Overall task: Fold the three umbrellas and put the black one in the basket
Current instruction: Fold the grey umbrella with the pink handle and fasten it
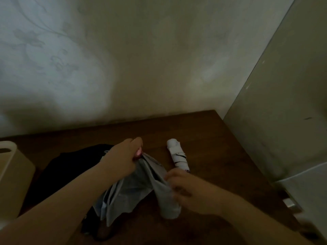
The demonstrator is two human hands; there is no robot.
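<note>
A pale grey umbrella (pixel 131 190) with loose, unrolled cloth lies on the dark wooden table (pixel 221 156). My left hand (pixel 122 160) grips its far end, where a pink tip shows under the fingers. My right hand (pixel 185 190) pinches a fold of its cloth near the handle end. A white umbrella (pixel 177 156) with black marks lies rolled and strapped just beyond my right hand. The black umbrella (pixel 70 167) lies spread in a dark heap to the left, partly under my left arm. A beige basket (pixel 12 174) stands at the left edge.
A pale wall rises right behind the table. A tall grey panel (pixel 276 103) closes off the right side. A light grey object with a metal piece (pixel 300 191) sits at the table's right edge.
</note>
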